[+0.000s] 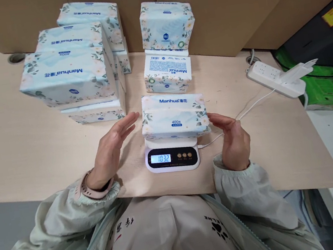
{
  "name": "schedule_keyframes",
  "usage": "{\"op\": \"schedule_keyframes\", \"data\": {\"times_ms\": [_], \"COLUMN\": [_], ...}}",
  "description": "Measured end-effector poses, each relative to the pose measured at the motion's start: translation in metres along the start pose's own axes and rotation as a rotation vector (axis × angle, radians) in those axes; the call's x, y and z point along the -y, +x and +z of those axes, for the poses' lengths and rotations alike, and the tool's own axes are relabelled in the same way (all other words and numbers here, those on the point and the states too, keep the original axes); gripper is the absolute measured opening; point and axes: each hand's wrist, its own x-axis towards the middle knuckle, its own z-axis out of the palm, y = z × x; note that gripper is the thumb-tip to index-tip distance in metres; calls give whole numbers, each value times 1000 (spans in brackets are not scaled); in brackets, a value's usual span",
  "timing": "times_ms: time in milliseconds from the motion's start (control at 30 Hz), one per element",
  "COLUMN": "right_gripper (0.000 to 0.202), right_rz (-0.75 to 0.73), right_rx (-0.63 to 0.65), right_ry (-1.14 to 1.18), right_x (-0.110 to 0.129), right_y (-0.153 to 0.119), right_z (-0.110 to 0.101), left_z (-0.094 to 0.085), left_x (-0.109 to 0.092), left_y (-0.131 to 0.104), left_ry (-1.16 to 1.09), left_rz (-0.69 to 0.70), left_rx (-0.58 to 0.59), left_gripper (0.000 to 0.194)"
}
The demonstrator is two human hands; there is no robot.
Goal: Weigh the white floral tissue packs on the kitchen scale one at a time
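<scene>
A pack of tissues (174,116) with a floral print and "Manhua" lettering rests on a small white digital scale (174,167). The scale's lit display (160,159) reads about 103.2. To the left of the pack, my left hand (112,150) is held open, fingers stretched towards it with a small gap between. On the other side my right hand (234,140) is open too, its fingertips at or very near the pack's right side; whether they touch I cannot tell. Neither hand grips anything.
Several stacked tissue packs (67,79) stand at the back left. More packs (167,24) are stacked behind the scale, against cardboard (215,13). A white power strip (275,79) lies at the right, and a white cable (254,107) runs across the wooden table (283,153) to the scale.
</scene>
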Motion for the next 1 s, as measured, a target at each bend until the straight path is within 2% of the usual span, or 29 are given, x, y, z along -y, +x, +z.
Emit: {"op": "schedule_keyframes", "data": {"times_ms": [267,567,733,833,933,1000], "right_gripper": [56,56,56,55,53,57], "right_rz": [-29,-49,-52,-54,-60,-79], "right_rx": [0,2,14,64,198,278], "right_ry": [49,65,21,-50,-102,-104], "right_x": [1,1,4,3,3,6], "right_y": [1,1,1,-2,-5,-3], "right_z": [0,0,-2,-4,-4,-2], "left_z": [-1,0,-5,-7,-3,3], "left_x": [1,2,8,13,13,7], "left_y": [3,5,4,0,-2,3], "left_ry": [16,11,73,163,211,225], "left_rz": [43,19,48,107,135,140], "left_rx": [11,-32,-26,26,105,136], "left_gripper": [44,34,38,41,50,55]}}
